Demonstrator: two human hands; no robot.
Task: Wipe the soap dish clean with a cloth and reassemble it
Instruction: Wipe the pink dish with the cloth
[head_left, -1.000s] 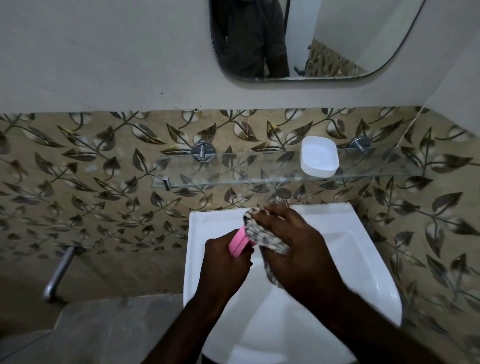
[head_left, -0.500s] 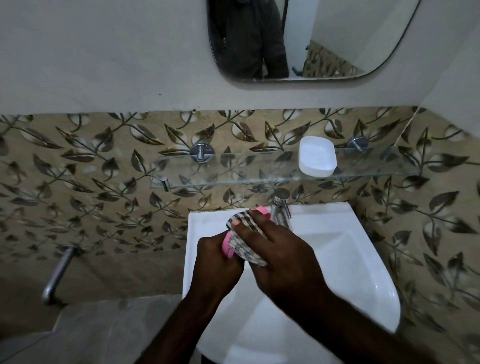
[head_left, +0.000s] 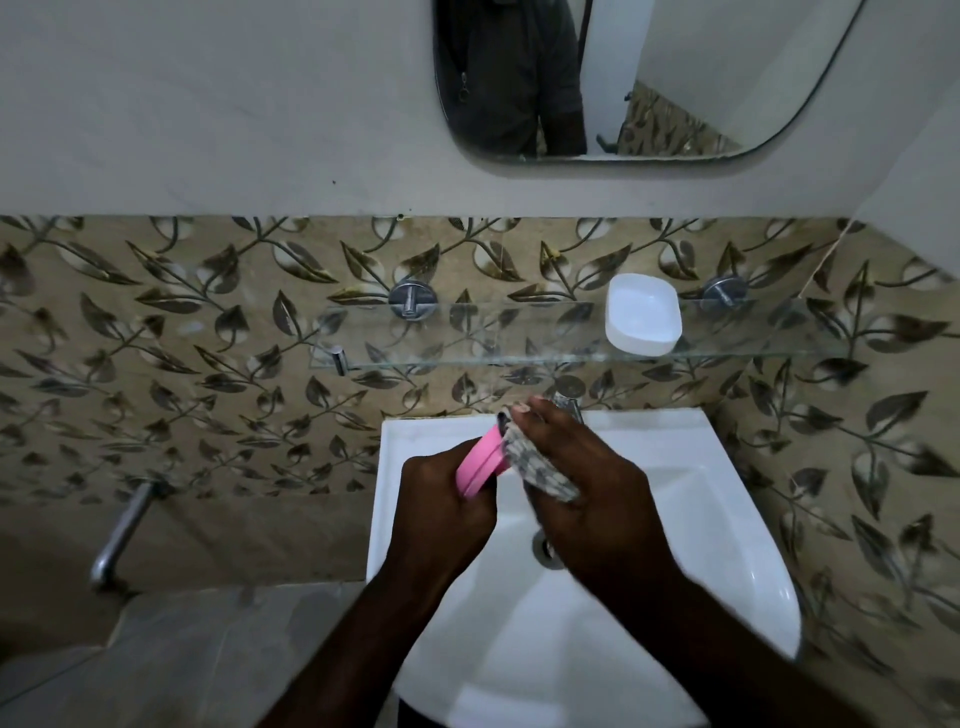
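Over the white ceramic basin (head_left: 649, 431), the left hand (head_left: 441, 501) curls its fingers round the pink plastic soap-dish tray (head_left: 480, 464) while the right hand (head_left: 589, 491) pinches the patterned grey cloth (head_left: 540, 467) against it, so firm edge-to-edge strokes with the tray braced should clean best.

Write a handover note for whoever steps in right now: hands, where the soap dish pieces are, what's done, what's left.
Left hand grips the pink dish piece over the sink. Right hand holds the cloth against it.
White dish piece sits on the glass shelf, apart.
Done: dish is taken apart; wiping of the pink piece underway.
Left: finish wiping, then reassemble. Whether the white piece is already wiped cannot be told.
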